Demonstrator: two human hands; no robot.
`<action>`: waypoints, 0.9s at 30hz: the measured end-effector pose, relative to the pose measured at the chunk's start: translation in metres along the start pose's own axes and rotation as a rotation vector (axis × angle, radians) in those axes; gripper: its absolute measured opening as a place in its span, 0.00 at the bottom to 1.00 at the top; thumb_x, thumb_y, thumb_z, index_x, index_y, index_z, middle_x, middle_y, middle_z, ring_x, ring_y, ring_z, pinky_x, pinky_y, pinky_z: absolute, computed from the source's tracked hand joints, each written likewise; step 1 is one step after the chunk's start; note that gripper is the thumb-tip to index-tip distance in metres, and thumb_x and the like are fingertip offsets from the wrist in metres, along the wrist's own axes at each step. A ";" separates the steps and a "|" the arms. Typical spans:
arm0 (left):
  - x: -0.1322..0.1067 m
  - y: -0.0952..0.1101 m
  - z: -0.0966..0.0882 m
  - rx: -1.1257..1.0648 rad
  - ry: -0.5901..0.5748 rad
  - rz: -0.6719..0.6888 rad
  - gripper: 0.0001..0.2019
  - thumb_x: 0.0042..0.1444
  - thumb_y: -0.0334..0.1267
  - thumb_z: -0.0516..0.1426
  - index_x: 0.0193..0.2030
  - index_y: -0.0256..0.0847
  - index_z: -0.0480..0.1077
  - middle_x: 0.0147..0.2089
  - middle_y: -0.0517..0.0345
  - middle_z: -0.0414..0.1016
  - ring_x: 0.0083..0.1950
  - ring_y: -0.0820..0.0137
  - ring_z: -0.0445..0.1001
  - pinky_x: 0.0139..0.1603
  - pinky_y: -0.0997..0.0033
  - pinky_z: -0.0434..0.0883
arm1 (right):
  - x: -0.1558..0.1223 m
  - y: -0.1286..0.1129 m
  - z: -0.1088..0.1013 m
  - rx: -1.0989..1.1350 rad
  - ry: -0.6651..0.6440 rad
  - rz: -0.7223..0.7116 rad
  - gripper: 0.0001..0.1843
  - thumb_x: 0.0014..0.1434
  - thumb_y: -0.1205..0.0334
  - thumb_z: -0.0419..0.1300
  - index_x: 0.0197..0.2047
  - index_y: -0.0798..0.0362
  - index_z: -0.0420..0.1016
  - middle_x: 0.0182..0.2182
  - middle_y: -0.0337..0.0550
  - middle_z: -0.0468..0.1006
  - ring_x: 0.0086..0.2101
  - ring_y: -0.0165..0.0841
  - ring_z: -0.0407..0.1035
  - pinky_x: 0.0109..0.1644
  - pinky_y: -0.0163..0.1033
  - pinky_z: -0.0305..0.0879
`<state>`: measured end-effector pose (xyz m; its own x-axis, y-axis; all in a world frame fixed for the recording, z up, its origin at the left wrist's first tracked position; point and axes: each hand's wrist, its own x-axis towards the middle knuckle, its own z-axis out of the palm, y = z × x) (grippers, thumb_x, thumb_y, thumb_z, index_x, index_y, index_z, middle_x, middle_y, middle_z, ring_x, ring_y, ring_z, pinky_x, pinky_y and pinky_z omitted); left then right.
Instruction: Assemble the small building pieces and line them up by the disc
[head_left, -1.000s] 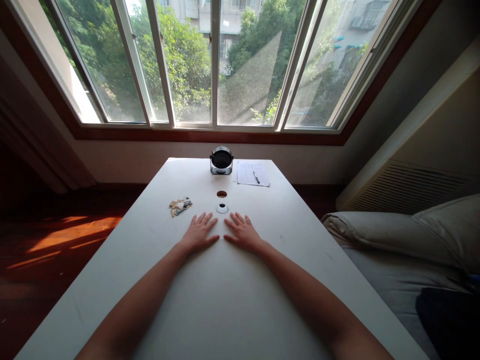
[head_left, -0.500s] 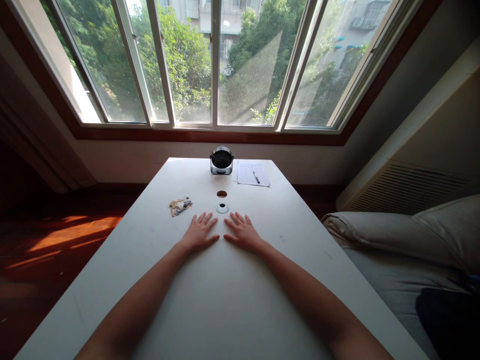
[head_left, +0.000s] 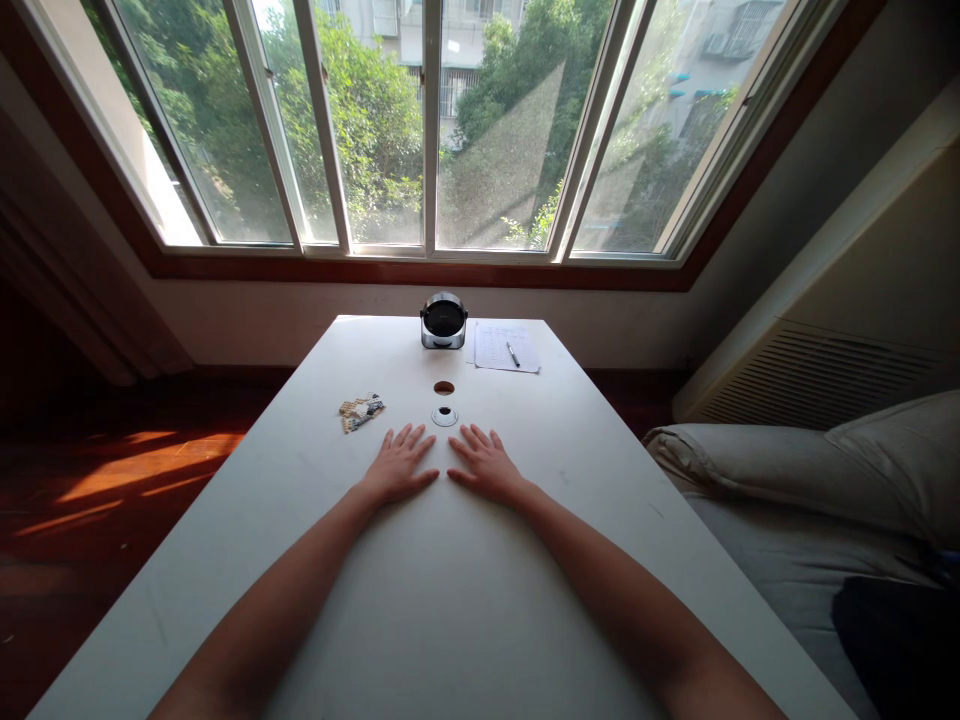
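My left hand (head_left: 399, 465) lies flat on the white table (head_left: 465, 600), fingers spread, holding nothing. Mirroring it, my right hand (head_left: 486, 464) also rests palm down with its fingers apart and nothing in it. Just beyond the fingertips, between the hands, is a round silvery grommet cap (head_left: 436, 417) with a dark centre. Behind that cap a round hole (head_left: 444, 388) opens in the tabletop. To the left of my left hand lies a small patterned tan, white and dark piece (head_left: 360, 412) whose kind I cannot make out.
At the table's far end stands a round black device on a stand (head_left: 442, 318). Beside it lies a written sheet of paper (head_left: 491, 350) with a pen (head_left: 513, 354) on top. A window (head_left: 430, 130) is behind the table; a cushioned seat (head_left: 787, 540) borders the right side.
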<state>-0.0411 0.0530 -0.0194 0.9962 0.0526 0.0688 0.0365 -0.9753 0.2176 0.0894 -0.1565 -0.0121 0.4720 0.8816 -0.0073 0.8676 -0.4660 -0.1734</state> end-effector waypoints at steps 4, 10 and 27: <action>0.000 0.000 0.000 0.002 -0.002 -0.003 0.36 0.61 0.64 0.46 0.73 0.53 0.52 0.77 0.56 0.42 0.77 0.53 0.37 0.73 0.44 0.37 | -0.001 0.000 -0.001 -0.004 0.001 -0.001 0.42 0.64 0.30 0.43 0.73 0.43 0.49 0.73 0.46 0.40 0.71 0.48 0.33 0.71 0.58 0.28; 0.000 0.000 0.000 -0.007 -0.004 0.001 0.36 0.61 0.65 0.45 0.73 0.54 0.51 0.77 0.56 0.42 0.77 0.52 0.37 0.73 0.43 0.37 | -0.001 0.000 0.000 0.002 0.007 -0.004 0.42 0.64 0.31 0.43 0.73 0.43 0.50 0.73 0.46 0.41 0.71 0.48 0.33 0.71 0.58 0.28; 0.000 -0.003 0.003 -0.006 0.009 0.007 0.36 0.61 0.65 0.45 0.73 0.53 0.51 0.77 0.56 0.43 0.77 0.53 0.37 0.73 0.44 0.37 | 0.000 0.001 0.001 0.005 0.007 -0.006 0.42 0.64 0.31 0.44 0.73 0.44 0.50 0.73 0.47 0.41 0.71 0.47 0.33 0.71 0.58 0.28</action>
<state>-0.0406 0.0548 -0.0231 0.9957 0.0482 0.0794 0.0294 -0.9744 0.2231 0.0901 -0.1568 -0.0136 0.4683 0.8836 0.0010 0.8696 -0.4606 -0.1780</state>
